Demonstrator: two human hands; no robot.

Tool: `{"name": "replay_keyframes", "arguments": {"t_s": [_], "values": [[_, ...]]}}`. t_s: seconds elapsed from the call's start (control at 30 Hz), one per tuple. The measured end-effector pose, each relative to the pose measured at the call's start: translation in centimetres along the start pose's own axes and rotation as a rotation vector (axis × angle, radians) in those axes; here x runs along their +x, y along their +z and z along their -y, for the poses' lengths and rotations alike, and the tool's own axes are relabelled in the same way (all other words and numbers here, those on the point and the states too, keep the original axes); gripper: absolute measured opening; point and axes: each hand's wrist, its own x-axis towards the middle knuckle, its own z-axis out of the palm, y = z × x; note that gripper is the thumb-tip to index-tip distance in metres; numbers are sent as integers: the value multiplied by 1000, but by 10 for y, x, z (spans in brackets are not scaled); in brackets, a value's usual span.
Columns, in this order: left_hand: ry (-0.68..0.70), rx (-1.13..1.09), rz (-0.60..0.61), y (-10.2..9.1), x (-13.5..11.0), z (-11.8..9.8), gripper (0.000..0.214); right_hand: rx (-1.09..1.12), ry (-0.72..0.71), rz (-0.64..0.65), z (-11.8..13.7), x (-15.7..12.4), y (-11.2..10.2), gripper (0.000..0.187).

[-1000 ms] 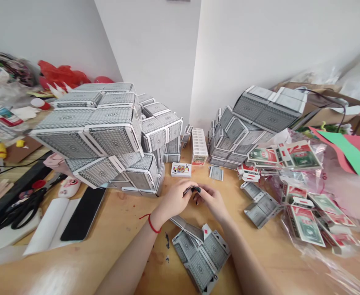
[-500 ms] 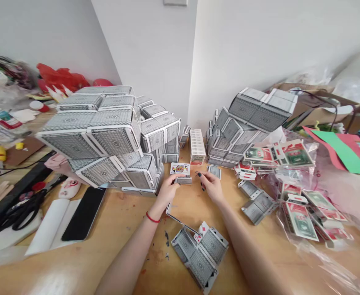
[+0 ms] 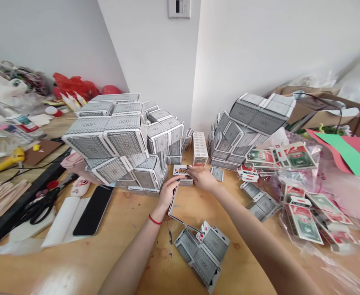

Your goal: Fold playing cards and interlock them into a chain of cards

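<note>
A small deck of grey-backed playing cards (image 3: 185, 182) lies on the wooden table (image 3: 127, 246), just in front of a face-up court card (image 3: 180, 169). My left hand (image 3: 168, 192) is at the deck's near edge, its fingers apparently gripping it. My right hand (image 3: 201, 179) stretches in from the right, fingertips resting on the face-up card. A long, thin, dark-edged card strip (image 3: 174, 203) stands by my left palm, running back to a flattened grey card box (image 3: 202, 256).
Tall stacks of grey card boxes (image 3: 112, 139) rise left of my hands, and another pile (image 3: 247, 127) stands right. Between them is a white-edged card column (image 3: 199, 149). Right lies a plastic bag (image 3: 299, 217) of banknote-printed cards. Left lie a phone (image 3: 94, 210) and scissors (image 3: 40, 209).
Both hands have moved forward onto the cards, with my right hand now over the face-up card. The thin strip now rises higher beside my left hand. The view has shifted slightly.
</note>
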Motion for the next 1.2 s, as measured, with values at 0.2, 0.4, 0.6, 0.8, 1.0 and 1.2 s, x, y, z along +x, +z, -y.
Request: {"name": "replay_keyframes", "arguments": {"t_s": [0.2, 0.4, 0.6, 0.8, 1.0, 1.2], "values": [[17, -135, 13, 1, -3, 9, 32, -132, -33, -33, 0, -9, -2, 35], [31, -164, 42, -1, -2, 18, 35, -151, -9, -87, 2, -6, -3, 26], [59, -218, 103, -2, -2, 20, 42, 103, 68, -242, 1, -9, -13, 21], [20, -231, 93, 0, -1, 20, 36, 881, 373, -460, 3, -31, -25, 31], [57, -106, 119, 1, 3, 15, 47, 1351, 557, -702, -1, -62, -3, 31], [75, 44, 103, 4, 8, 10, 45, 1118, 620, -734, -9, -76, 24, 55]]}}
